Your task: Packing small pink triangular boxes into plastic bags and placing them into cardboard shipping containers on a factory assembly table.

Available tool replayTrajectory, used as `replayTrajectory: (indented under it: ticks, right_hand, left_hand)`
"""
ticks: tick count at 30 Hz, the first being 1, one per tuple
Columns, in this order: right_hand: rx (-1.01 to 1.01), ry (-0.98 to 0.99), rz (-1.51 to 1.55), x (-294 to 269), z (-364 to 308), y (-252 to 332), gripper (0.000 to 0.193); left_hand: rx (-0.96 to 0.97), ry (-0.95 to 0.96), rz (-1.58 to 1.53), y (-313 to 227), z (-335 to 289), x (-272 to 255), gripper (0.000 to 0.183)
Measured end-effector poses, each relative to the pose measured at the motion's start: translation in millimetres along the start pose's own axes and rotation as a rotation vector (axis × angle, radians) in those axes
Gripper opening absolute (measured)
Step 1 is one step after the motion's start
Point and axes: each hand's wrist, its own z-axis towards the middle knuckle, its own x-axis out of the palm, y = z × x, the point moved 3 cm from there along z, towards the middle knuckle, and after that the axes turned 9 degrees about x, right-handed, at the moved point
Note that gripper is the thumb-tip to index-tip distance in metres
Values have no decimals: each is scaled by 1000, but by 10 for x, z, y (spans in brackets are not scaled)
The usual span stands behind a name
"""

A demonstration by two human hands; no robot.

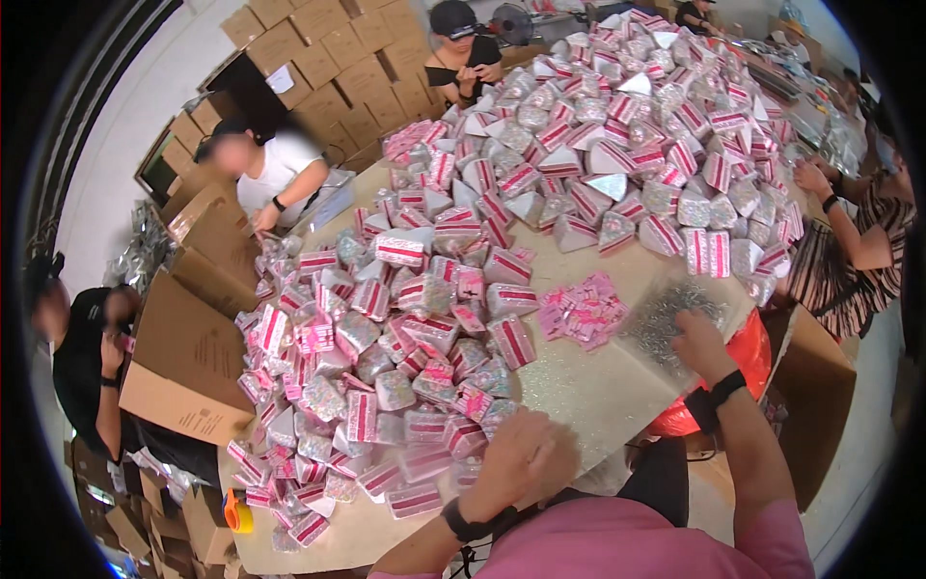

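Head view, worn fisheye: looks down and forward across bench (579,400); left hand (531,454), right hand (698,340) near; edges bend rimward.

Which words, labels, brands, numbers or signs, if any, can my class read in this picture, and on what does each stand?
None reads clearly enough to quote.
Small flat pink-and-white paper-like cards: printing too small to read.
Clear, wedge-shaped plastic packs with pink-and-white striped bands: any lettering too small to read.
Large open brown cardboard box: small dark print, too blurred to read.
Stacked brown cardboard boxes: faint marks, too blurred to read.
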Motion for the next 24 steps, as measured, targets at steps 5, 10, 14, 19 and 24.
replayTrajectory:
  ticks: [5,10,14,19,24]
  right_hand:
    - [-62,69,-131,141,-5,-109,13]
    - [-10,126,-79,224,112,-156,12]
    - [2,125,51,87,141,-202,12]
    - [-76,123,-122,105,6,-62,12]
    - [-76,163,-124,205,42,-91,9]
  left_hand:
    - [26,206,-113,6,-84,437,28]
    - [-58,180,-2,294,-123,370,26]
    - [-29,217,-17,416,-122,439,27]
    - [-38,146,-57,283,-33,493,17]
    - [-53,208,-65,301,-13,607,27]
